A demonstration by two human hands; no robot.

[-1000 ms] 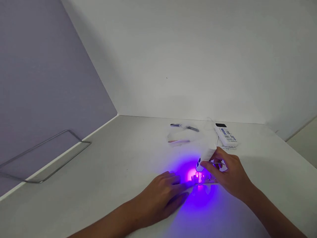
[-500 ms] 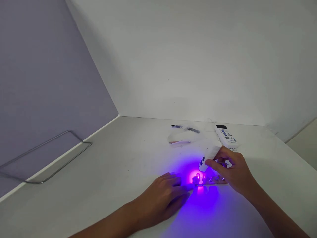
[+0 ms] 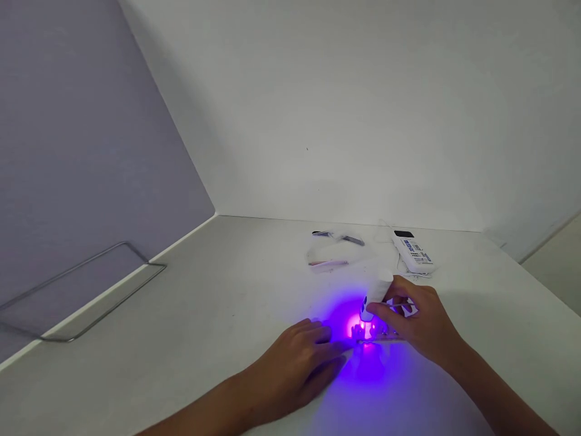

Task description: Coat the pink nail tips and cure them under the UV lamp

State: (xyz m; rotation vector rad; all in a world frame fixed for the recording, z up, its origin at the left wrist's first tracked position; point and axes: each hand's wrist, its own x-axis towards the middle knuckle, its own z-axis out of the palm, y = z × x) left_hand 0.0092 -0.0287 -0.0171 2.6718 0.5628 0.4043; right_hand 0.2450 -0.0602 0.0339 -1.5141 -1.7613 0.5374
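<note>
My right hand (image 3: 415,312) grips a white handheld UV lamp (image 3: 377,295), tilted with its lower end just above a narrow strip (image 3: 393,338). A white cable crosses that hand's fingers. Violet-pink light spills over the strip's left part and the table around it. Several small shiny pieces (image 3: 358,332) stand in a row on the strip; glare blurs their shape, and my right hand hides the right end. My left hand (image 3: 308,357) rests on the table, fingers curled, with the tips closed at the strip's left end; the exact contact is partly lost in the glow.
Behind the lamp, a white box-like device (image 3: 413,251) with a black end and printed label lies with a thin cable. Left of it are a clear plastic packet (image 3: 338,238) and a slim pinkish stick (image 3: 327,263). A bent metal wire frame (image 3: 122,300) stands at the far left.
My right hand has brought the lamp lower and slightly left, closer over the strip's left pieces, and the lit patch has tightened. My left hand stays in place.
</note>
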